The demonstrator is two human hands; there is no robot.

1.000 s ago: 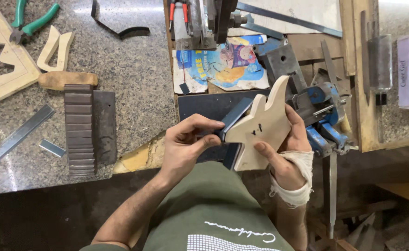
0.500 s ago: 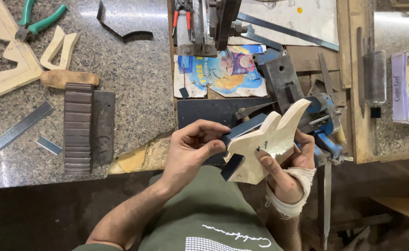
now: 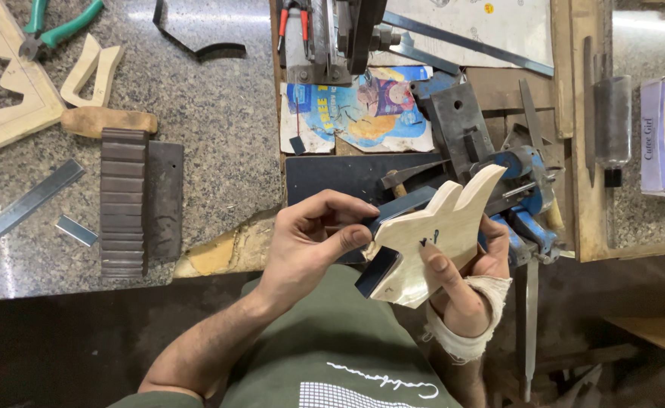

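1. Right hand [image 3: 464, 283] is wrapped around a pale wooden cutout [image 3: 434, 238] shaped like an animal head with two pointed ears, thumb pressed flat on its face, fingers curled behind its far edge. A cloth bandage circles that wrist.
2. Left hand [image 3: 310, 238] is pinched shut on a dark sanding strip [image 3: 393, 242], fingertips pushing it against the cutout's left edge; the strip runs behind the wood and shows again below as a dark block.
3. The cutout sits up in the air, over the person's lap, just off the front edge of the granite workbench [image 3: 219, 113] and in front of a blue bench vise [image 3: 525, 193].
4. Judging by its look: thin flat board, stiff, light, dry and not slippery. The ear tips look like the weak spots, so the broad body is the safer place to grip, just where the thumb sits.
5. Around it: a ribbed dark block [image 3: 123, 202] on the left, a metal ruler [image 3: 23, 208], green-handled pliers [image 3: 57, 30], more wooden offcuts [image 3: 91, 68], and a hammer [image 3: 411, 175] lying on a dark mat.
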